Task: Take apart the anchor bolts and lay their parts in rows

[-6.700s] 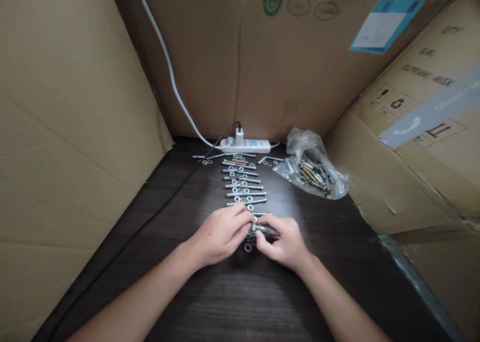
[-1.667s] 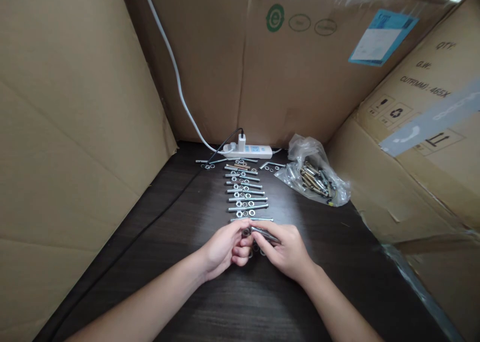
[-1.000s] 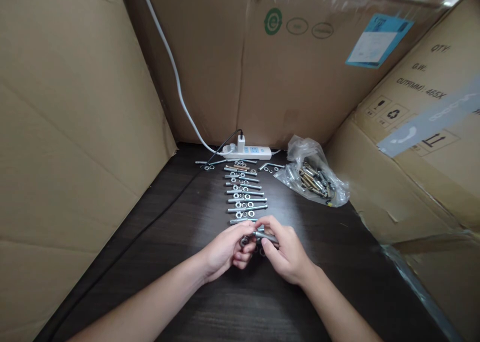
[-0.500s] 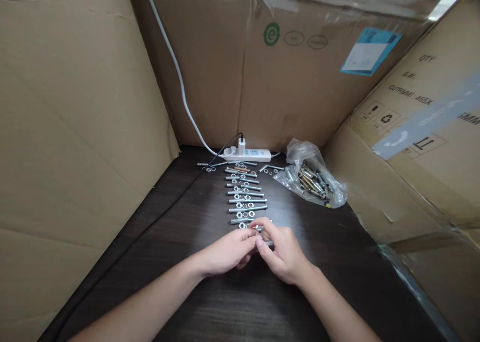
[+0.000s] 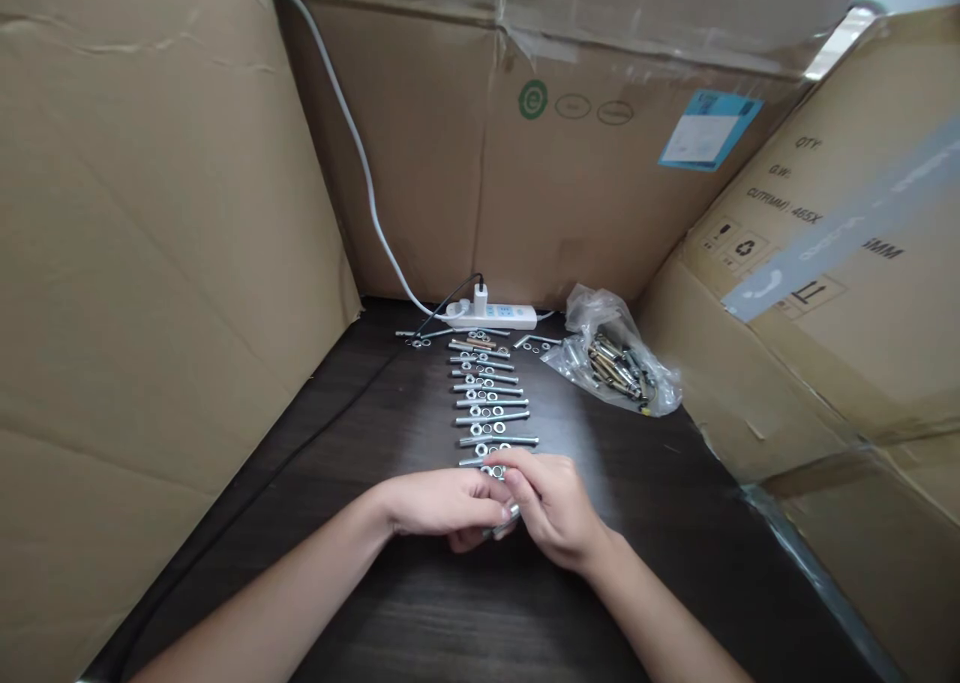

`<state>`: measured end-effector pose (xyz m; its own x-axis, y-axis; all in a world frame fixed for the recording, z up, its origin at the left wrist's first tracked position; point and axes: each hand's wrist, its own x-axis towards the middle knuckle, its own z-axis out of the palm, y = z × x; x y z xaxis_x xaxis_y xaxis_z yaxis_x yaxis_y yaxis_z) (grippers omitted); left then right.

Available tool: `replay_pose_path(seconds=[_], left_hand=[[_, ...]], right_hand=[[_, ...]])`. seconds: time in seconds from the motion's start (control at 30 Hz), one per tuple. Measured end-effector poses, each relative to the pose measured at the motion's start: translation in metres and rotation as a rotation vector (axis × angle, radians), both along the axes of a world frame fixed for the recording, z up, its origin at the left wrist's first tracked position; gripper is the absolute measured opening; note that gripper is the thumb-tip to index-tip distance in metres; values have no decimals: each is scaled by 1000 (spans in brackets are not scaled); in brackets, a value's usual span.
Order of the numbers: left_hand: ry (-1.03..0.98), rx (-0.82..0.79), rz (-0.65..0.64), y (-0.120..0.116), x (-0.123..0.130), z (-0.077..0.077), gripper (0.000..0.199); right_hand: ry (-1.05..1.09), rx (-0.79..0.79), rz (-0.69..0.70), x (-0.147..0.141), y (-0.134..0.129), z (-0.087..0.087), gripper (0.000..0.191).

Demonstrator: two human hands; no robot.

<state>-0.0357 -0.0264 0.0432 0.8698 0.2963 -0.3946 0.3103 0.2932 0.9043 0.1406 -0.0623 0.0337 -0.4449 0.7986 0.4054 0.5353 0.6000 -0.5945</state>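
Note:
My left hand (image 5: pixel 446 503) is closed low over the dark table, with a silvery bolt (image 5: pixel 501 525) between its thumb and fingers; part of the bolt is covered. Right against it, my right hand (image 5: pixel 555 508) has its fingers curled and its index fingertip over the near end of the row. Whatever its fingertips pinch is hidden. A nut and a washer (image 5: pixel 496 472) show just beneath that index finger. Beyond both hands, bolts (image 5: pixel 499 441) lie crosswise one behind another, with nuts and washers (image 5: pixel 481 450) between them.
A clear plastic bag (image 5: pixel 619 363) of metal fasteners lies at the back right. Behind the row sits a white power strip (image 5: pixel 517 316) with a charger plugged in. A black cable (image 5: pixel 330 420) crosses the table's left side. Cardboard boxes (image 5: pixel 420 183) wall in the table (image 5: pixel 360 603).
The view has tilted up slightly. My left hand has turned and now shows the bolt below its thumb. My right index finger has moved left over the near nut and washer.

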Motion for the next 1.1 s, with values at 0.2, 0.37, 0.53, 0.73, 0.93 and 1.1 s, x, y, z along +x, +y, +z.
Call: replay_pose_path(seconds=[0.2, 0.37, 0.53, 0.73, 0.93, 1.1], left_hand=[[47, -72, -54, 4, -4, -1, 19], [66, -83, -19, 5, -4, -2, 21], [89, -84, -42, 7, -4, 3, 21], [43, -197, 97, 4, 1, -1, 33], [-68, -86, 308, -4, 12, -6, 31], [-132, 2, 346, -6, 11, -1, 21]], right_hand=[[89, -85, 63, -1, 0, -2, 27], [168, -223, 31, 0, 2, -2, 28], [273, -322, -7, 0, 2, 0, 28], [370, -382, 37, -4, 0, -5, 22], [454, -456, 17, 1, 4, -7, 18], [428, -331, -111, 9, 10, -10, 16]])
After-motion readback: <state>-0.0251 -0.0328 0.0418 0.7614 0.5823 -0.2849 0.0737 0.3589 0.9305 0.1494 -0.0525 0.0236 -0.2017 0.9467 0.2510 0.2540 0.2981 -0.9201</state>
